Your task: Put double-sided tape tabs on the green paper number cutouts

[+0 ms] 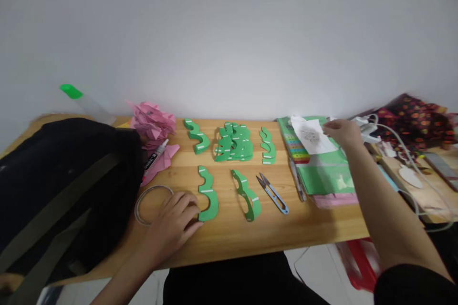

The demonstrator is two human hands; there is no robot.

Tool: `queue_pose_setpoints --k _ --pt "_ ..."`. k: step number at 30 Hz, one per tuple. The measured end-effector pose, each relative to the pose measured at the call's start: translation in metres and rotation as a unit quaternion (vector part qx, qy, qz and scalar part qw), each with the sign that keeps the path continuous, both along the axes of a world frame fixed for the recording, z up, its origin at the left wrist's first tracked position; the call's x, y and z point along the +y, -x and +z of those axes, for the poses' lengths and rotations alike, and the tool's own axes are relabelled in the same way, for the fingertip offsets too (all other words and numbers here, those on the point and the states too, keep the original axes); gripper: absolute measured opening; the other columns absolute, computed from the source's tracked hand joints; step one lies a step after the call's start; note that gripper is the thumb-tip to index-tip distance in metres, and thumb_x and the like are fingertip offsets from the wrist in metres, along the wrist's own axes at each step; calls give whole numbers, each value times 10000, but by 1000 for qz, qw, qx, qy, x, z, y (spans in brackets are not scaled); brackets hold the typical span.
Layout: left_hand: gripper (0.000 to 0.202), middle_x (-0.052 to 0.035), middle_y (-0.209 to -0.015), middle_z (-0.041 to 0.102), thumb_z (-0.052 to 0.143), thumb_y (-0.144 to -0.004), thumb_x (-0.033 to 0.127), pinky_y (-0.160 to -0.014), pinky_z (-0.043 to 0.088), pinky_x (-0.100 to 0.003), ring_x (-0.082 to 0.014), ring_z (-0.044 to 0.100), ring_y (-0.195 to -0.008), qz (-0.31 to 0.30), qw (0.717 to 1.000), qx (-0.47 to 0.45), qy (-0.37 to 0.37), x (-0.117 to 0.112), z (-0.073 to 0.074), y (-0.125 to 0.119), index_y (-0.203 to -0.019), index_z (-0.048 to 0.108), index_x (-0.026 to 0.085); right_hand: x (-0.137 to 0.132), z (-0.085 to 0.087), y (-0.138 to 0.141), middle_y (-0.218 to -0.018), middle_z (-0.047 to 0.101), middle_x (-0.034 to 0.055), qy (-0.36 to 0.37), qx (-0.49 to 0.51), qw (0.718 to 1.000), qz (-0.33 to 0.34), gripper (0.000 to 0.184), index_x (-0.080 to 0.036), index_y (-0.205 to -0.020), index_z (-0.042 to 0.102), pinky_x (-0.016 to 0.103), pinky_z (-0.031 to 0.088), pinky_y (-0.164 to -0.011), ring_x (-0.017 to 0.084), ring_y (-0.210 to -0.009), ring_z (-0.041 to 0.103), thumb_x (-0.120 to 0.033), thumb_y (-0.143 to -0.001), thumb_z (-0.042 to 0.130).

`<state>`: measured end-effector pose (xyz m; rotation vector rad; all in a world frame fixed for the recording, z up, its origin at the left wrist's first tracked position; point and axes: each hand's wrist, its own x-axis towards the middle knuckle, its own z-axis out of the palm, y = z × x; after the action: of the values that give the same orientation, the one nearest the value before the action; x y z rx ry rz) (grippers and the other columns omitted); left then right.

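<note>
My left hand [178, 217] lies on the wooden table with its fingers stretched out, its tips close to a wavy green paper piece [211, 206]. Behind the wrist is a thin ring of tape [139, 205]. Out to the right, my right hand [342, 132] is closed in a pinch beside a white paper sheet [320, 143] with a small greyish heap on it. What the pinch holds, if anything, is too small to see. Blue thread snips [277, 196] lie near another green wavy strip [253, 206]. A stack of green strips [234, 143] sits farther back.
A black bag [71, 190] covers the table's left end, beside crumpled pink paper [153, 121] and a glue tube [155, 153]. Green packs [327, 176] and a pen [297, 181] lie at the right. White cables [404, 140] and a phone [442, 169] are farther right.
</note>
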<state>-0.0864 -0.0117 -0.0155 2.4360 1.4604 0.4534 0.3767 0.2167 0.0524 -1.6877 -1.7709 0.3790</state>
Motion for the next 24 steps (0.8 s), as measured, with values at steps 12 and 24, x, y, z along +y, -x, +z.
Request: queue_pose_setpoints --k 12,24 --pt "332 -126 -1138 616 576 -894 377 -916 443 -433 -263 527 -1077 60 998 8 -24 11 -3 0 -1114 645 138 -138 -33 266 -648 676 14 111 -105 902 403 94 -198 -760 678 268 406 -525 144 -522 572 -126 -782 621" --pt "600 -168 -1145 588 625 -798 552 -933 410 -467 -315 484 -1106 47 997 48 -42 8 -9 -8 -1168 594 81 -137 -70 281 -604 597 -30 128 -83 884 441 219 -197 -894 670 230 377 -541 122 -520 531 -49 -751 596"
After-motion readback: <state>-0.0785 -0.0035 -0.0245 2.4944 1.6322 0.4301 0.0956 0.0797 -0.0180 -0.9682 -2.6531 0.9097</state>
